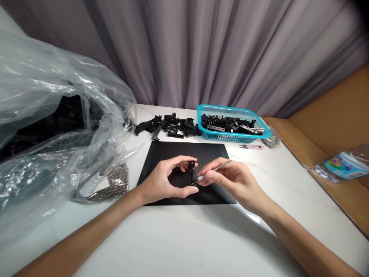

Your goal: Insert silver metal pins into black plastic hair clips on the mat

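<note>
Between the thumb and fingers of my left hand [167,177] is a small black plastic part [191,173], held upright by its two ends. My right hand [230,177] is closed on a thin metal rod-like tool [221,165] with a pale tip or small piece at its lower end, close to the black part's right side. Whether that end touches the part I cannot tell. Both hands are over a black mat [211,152] on the white table.
Loose black parts [170,125] lie behind the mat, beside a blue basket [201,132] of similar parts. Pink thread snips [252,147] lie to the right. A bag of small metal pieces [115,184] and a large clear plastic bag [109,92] are left. A bottle [343,165] stands far right.
</note>
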